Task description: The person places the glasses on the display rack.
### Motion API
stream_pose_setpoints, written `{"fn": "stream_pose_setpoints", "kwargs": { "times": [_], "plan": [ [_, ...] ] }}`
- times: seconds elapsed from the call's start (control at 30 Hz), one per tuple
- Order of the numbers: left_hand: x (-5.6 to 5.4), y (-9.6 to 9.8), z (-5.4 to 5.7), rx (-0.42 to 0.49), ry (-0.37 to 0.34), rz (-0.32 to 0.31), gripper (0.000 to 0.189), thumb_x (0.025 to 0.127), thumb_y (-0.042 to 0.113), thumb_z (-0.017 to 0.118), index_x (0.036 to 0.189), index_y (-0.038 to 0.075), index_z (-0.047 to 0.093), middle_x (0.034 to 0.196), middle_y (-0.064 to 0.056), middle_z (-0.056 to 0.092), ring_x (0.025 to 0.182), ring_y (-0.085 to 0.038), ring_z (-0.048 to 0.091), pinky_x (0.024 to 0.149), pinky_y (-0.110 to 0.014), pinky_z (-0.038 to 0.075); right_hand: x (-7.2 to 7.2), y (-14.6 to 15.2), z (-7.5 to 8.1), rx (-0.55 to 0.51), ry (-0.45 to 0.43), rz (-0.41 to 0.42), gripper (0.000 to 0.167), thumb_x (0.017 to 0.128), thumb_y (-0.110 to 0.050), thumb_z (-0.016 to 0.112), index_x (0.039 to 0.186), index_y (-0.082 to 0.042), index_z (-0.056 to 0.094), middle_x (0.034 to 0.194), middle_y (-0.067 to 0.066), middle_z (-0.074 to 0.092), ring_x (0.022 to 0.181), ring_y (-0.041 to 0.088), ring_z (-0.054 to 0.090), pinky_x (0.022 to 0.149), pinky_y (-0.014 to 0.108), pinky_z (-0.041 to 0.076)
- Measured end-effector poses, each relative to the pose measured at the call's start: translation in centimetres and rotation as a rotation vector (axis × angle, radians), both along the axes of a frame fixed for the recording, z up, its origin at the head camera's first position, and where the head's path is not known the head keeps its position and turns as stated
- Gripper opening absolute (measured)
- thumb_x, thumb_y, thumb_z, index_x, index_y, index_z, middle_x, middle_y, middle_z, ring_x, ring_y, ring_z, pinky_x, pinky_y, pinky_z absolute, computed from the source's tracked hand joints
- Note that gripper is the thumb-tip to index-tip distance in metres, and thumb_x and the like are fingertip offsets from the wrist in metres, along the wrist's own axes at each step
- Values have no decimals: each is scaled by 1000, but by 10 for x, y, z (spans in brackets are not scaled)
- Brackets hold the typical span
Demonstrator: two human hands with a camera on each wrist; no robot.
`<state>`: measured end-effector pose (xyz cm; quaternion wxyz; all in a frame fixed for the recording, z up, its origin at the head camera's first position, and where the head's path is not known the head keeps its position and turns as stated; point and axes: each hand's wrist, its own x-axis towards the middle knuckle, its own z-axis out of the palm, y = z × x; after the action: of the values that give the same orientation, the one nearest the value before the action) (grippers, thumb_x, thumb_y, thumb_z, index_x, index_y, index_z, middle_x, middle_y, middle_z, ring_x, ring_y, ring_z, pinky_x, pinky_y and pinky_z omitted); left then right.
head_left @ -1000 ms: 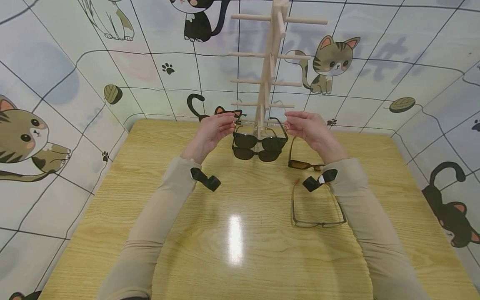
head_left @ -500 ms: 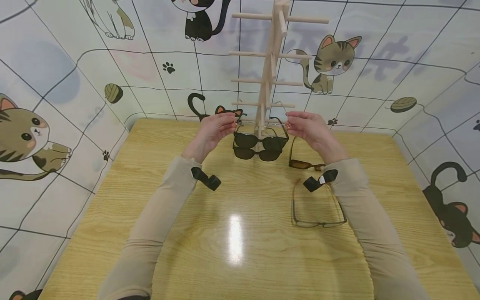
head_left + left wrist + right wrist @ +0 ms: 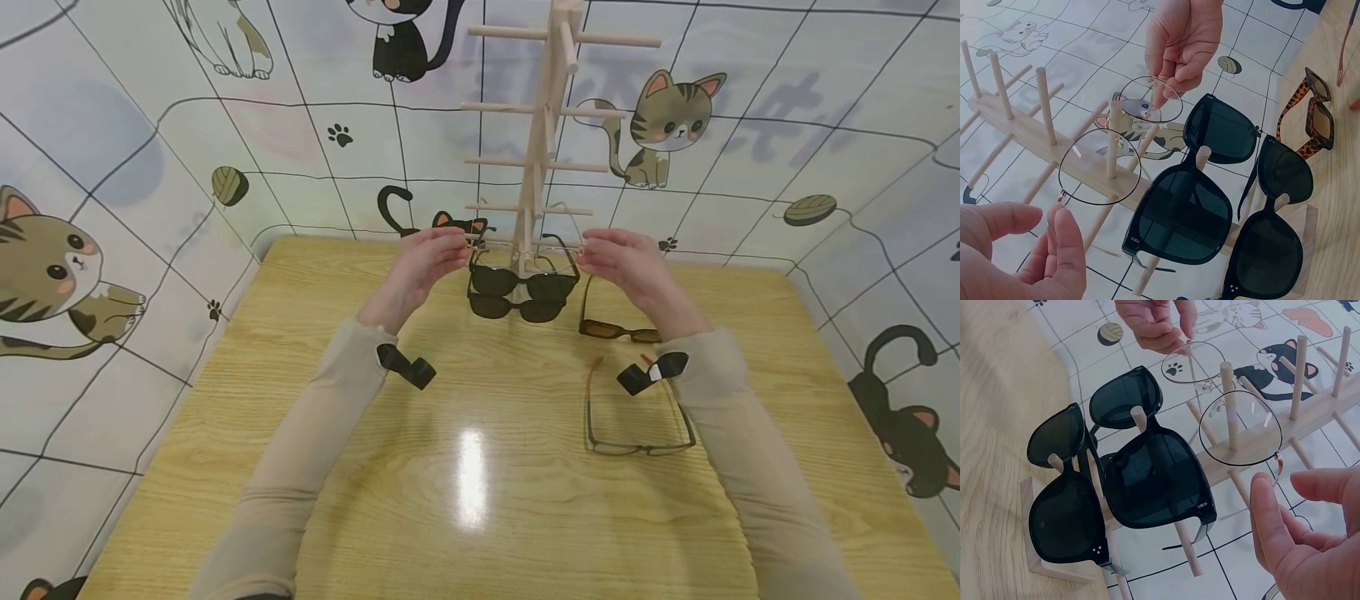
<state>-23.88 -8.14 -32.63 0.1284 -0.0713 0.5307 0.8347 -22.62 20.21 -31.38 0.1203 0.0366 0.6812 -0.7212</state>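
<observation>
Thin-rimmed round eyeglasses (image 3: pixel 1107 204) sit on the pegs of a wooden display stand (image 3: pixel 536 142), above two dark sunglasses. My left hand (image 3: pixel 426 260) is beside one hinge, its thumb and index finger parted with a small gap in the left wrist view. At the other hinge is my right hand (image 3: pixel 628 265), its thumb standing apart from the straight fingers in the right wrist view. The upper black sunglasses (image 3: pixel 1154 478) rest on a peg just below the round pair. Lower down hangs the second black sunglasses (image 3: pixel 1066 515), near the stand's base.
Tortoiseshell sunglasses (image 3: pixel 603 330) lie on the wooden table (image 3: pixel 405 500), partly behind the right forearm. Closer in, dark-framed eyeglasses (image 3: pixel 641 450) lie with temples unfolded. Bare pegs (image 3: pixel 506 108) stick out higher on the stand. A cat-print backdrop (image 3: pixel 285 142) stands behind and at both sides.
My fingers have loosened from the hinges of the round eyeglasses, and the right hand has shifted slightly outward. The eyeglasses stay on the stand.
</observation>
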Motion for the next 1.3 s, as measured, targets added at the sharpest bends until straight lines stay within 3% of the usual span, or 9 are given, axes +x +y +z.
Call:
{"fn": "stream_pose_setpoints", "kwargs": {
  "times": [0.13,0.33,0.47,0.57,0.73,0.93,1.13,1.3],
  "plan": [
    [6,-2,0,-16,12,-9,19,90,-1,59,108,-6,58,81,-9,65,68,-15,63,63,-20,55,7,4,0,10,20,6,42,93,-11,59,129,5,45,95,4,64,90,16,64,81,21,53],
    [14,-2,-2,-58,34,-23,24,90,0,60,112,-9,56,81,-6,66,67,-12,62,63,-19,54,15,6,-2,-9,17,17,35,93,-11,59,123,3,49,95,4,65,89,15,64,80,21,53],
    [19,-2,-5,-76,44,-33,12,90,0,60,102,-3,60,81,-6,66,68,-13,62,65,-19,54,23,7,-4,-19,23,22,40,92,-11,61,125,6,46,94,2,65,88,15,64,79,21,54],
    [22,-2,-8,-87,46,-43,13,90,-1,60,102,-3,61,84,-8,64,69,-13,62,67,-19,54,29,8,-5,-44,27,29,41,92,-10,61,125,8,45,93,3,65,87,15,64,78,21,54],
    [27,-1,-16,-103,50,-62,25,90,-1,59,113,-11,56,83,-8,63,67,-12,62,67,-21,55,37,13,-10,-64,30,59,28,93,-10,60,117,0,51,94,4,64,86,13,63,77,20,54],
    [33,4,-26,-110,51,-89,18,90,-2,58,107,-8,58,81,-7,63,67,-12,63,67,-21,55,45,18,-19,-120,24,66,26,92,-6,60,116,2,52,94,5,65,84,13,64,78,22,54],
    [40,11,-39,-117,38,-123,14,90,-3,59,103,-6,59,81,-5,63,67,-12,63,66,-20,55,54,22,-26,-92,12,71,27,93,-8,58,117,1,49,91,3,64,82,12,64,78,22,54],
    [45,19,-50,-147,24,-165,21,90,-3,58,110,-11,57,95,-20,62,67,-12,63,66,-20,55,63,25,-29,-81,-4,58,34,92,-8,60,120,4,47,93,3,64,84,13,64,78,22,54]
  ]
}}
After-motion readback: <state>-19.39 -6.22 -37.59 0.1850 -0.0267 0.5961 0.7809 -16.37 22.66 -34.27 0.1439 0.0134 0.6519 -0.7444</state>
